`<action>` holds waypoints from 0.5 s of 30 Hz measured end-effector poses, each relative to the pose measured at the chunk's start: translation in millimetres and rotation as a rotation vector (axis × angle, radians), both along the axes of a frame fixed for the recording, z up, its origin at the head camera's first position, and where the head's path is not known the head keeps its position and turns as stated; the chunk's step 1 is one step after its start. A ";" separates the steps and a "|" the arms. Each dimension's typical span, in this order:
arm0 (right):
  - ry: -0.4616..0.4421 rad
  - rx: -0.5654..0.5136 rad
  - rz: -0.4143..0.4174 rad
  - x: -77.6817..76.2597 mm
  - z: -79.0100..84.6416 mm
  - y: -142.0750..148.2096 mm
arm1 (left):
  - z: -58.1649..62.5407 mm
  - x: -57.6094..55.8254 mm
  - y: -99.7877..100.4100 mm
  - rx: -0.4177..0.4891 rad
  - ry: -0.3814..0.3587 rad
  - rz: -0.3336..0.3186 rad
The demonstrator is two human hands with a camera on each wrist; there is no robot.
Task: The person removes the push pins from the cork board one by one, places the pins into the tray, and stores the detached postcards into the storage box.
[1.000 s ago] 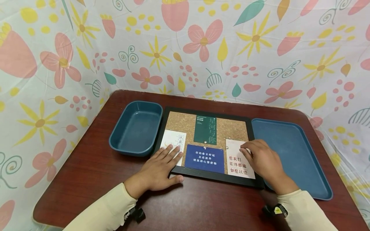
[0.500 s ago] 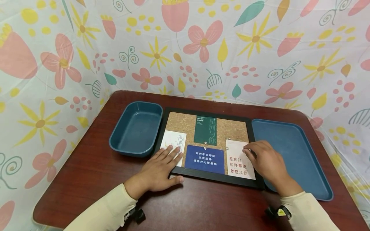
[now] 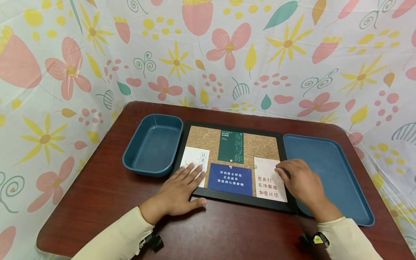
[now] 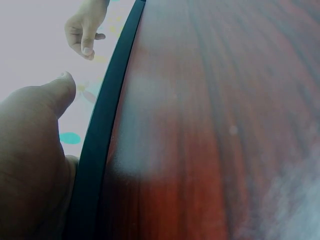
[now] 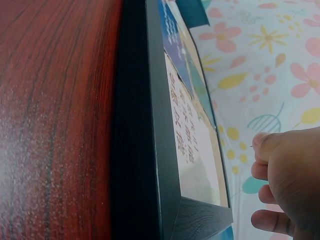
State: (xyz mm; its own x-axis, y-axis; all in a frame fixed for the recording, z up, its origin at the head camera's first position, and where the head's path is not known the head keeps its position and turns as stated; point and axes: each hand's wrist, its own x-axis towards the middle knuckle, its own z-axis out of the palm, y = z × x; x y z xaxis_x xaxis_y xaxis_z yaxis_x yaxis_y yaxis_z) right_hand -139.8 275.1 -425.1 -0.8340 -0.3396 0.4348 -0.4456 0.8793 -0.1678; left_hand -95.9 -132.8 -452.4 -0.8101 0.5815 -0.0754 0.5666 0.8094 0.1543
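In the head view, a framed cork board (image 3: 201,135) lies on the table with several cards on it. My left hand (image 3: 177,189) rests on its lower left, fingers straight and spread over a white card (image 3: 192,153). My right hand (image 3: 302,184) hovers over the right side of a pale card with red writing (image 3: 266,173), thumb and index finger pinched together. In the right wrist view, a thin spike of a pushpin (image 5: 252,146) pokes out from the pinching fingertips; its head is hidden. Round pushpins (image 3: 231,161) sit by the green card (image 3: 229,146) and the blue card (image 3: 230,178).
A deep blue bin (image 3: 154,144) stands left of the board. On its right lies a shallow blue tray (image 3: 328,173), partly under the right forearm. The board's raised black frame (image 3: 240,198) faces the table's front. Flowered cloth (image 3: 208,54) hangs behind the table.
My right hand has shifted slightly right across the pale card, away from the pin at its left edge, fingers still pinched. The left hand stays where it was.
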 end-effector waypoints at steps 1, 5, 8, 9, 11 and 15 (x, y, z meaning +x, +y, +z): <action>0.000 0.002 0.001 -0.1 0.2 0.2 | 0.2 0.0 -0.1 0.001 -0.001 0.001; -0.008 0.008 0.001 0.1 1.0 1.4 | 0.3 0.1 -0.2 0.007 -0.008 0.003; -0.016 0.008 -0.003 0.2 0.7 2.5 | 0.4 0.1 -0.2 0.004 -0.007 0.005; -0.018 0.008 -0.004 0.1 0.6 2.9 | 0.4 0.2 -0.2 0.003 -0.005 0.005; -0.019 0.010 -0.005 -0.1 -0.2 3.9 | 0.5 0.2 -0.1 0.002 -0.002 0.007; -0.009 0.010 -0.008 0.1 -1.3 6.6 | 0.7 0.5 -0.1 0.005 -0.006 0.008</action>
